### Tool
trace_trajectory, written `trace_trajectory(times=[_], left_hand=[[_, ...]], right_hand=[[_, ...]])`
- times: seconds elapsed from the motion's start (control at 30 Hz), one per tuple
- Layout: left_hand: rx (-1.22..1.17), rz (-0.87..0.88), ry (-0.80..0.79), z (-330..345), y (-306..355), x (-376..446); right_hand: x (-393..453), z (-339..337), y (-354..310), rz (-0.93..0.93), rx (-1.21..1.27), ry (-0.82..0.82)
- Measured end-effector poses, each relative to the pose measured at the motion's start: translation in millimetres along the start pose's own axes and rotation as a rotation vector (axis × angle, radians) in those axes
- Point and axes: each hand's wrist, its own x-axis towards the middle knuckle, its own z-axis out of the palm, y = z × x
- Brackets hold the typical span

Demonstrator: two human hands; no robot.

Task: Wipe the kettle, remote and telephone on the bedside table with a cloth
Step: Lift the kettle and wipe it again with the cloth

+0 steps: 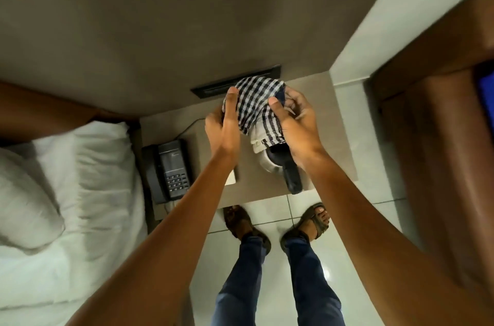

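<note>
A blue-and-white checked cloth (254, 106) is bunched between both hands above the bedside table (331, 144). My left hand (223, 122) grips its left side and my right hand (296, 122) grips its right side. Under the cloth stands the kettle (270, 161), silver with a black handle (292, 178) that points toward me; most of its body is hidden. The dark telephone (171, 170) with keypad lies on the table's left part. I see no remote; a pale flat item (232, 178) shows partly beside my left forearm.
A bed with white sheets and pillow (53, 192) lies to the left. A dark wall panel (213, 88) sits behind the table. A wooden door frame (441, 138) stands at the right. My sandalled feet (278, 224) stand on pale floor tiles below the table's front edge.
</note>
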Motion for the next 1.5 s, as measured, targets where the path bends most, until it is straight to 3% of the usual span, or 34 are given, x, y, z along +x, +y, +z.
trace_trajectory(times=[0.27,0.57,0.8,0.97,1.13,1.27,1.5], left_hand=[[0.17,0.225,-0.375,141,22,-38],[0.255,0.228,-0.855,304,17,-128],[0.628,0.509,-0.905,382,-5,-167],[0.746,0.573,-0.93,420,-10,-177],[0.798,0.647,-0.968,451,-15,-182],[0.862,0.73,-1.038,470,-23,-188],[0.988,0.945,-1.09,502,-29,-210]], right_hand=[[8,-147,-47,-0.072,0.164,0.218],[-30,-329,-72,-0.113,0.357,0.521],[-51,-474,-73,-0.099,0.496,0.828],[-47,-559,-52,-0.009,0.406,1.025],[-34,-618,-27,0.21,0.149,1.178],[-21,-630,-12,0.289,-0.146,1.122],[-16,-614,0,0.208,-0.698,0.923]])
